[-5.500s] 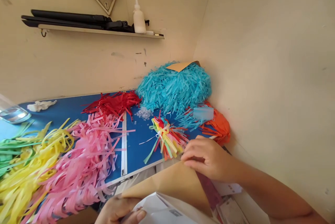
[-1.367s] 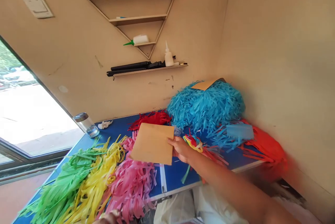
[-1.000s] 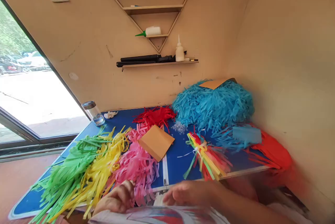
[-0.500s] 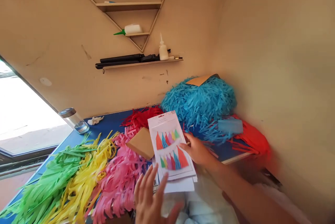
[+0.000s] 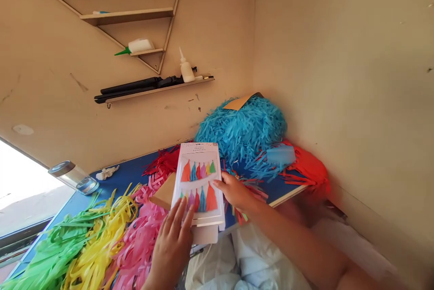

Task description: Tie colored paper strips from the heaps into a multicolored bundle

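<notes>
A stack of white tassel bunting cards [image 5: 200,178], printed with two rows of coloured tassels, rests at the table's front edge. My right hand [image 5: 233,192] grips its right edge, thumb on top and fingers underneath. Across the lower left corner lie the outstretched fingers of my left hand [image 5: 174,235], touching the top card. A plain white piece [image 5: 205,235] sticks out below the stack. Under its left side is a brown cardboard piece [image 5: 163,192], lying on pink paper fringe [image 5: 144,231].
Yellow fringe [image 5: 101,235] and green fringe [image 5: 61,244] cover the left of the blue table [image 5: 130,170], near a glass jar [image 5: 86,185]. Behind are dark red fringe [image 5: 167,159] and a blue fringe heap [image 5: 244,127]; red fringe [image 5: 307,168] hangs at the right. A wall shelf [image 5: 159,90] holds bottles.
My left hand has moved up from in front of the stack onto its lower left corner. The stack has turned more upright in view, and the view has shifted right.
</notes>
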A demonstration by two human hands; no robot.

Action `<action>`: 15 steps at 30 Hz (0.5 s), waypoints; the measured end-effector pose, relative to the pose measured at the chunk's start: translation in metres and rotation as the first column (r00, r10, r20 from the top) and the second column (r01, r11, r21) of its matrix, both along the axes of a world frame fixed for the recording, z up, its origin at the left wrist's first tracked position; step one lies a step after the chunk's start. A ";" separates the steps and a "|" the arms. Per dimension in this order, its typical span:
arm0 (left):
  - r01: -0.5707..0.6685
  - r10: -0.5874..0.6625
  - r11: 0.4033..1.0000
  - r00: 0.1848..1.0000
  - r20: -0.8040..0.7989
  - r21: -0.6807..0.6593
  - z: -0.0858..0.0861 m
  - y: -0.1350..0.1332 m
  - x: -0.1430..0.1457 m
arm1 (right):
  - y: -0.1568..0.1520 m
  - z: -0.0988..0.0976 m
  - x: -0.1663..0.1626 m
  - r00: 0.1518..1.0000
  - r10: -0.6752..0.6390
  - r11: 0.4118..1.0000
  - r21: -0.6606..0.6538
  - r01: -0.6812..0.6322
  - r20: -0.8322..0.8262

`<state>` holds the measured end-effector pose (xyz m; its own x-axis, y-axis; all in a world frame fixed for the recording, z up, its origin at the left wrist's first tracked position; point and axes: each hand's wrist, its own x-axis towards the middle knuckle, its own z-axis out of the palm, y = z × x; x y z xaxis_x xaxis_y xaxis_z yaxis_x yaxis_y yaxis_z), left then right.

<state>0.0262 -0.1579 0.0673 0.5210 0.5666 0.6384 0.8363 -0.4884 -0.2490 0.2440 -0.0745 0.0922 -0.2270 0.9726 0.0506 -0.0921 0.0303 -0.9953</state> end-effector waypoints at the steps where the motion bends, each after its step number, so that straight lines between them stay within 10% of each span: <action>1: -0.031 0.031 0.999 0.998 -0.046 -0.006 0.006 0.003 -0.005 | 0.003 0.001 -0.002 1.000 -0.001 1.000 -0.025 0.001 0.002; 8: 0.180 -0.157 0.982 0.946 -0.283 0.058 0.054 0.020 -0.022 | -0.001 0.032 -0.012 0.983 0.158 0.980 -0.110 -0.168 -0.092; 15: -0.034 0.064 0.986 0.981 -0.183 0.162 0.060 0.023 -0.005 | -0.036 0.033 -0.019 0.889 0.283 0.947 -0.042 -0.319 -0.359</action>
<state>0.0216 -0.1349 0.1271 0.6137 0.4949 0.6152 0.7895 -0.3902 -0.4737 0.2248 -0.1104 0.1251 -0.4954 0.8643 0.0874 -0.4181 -0.1490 -0.8961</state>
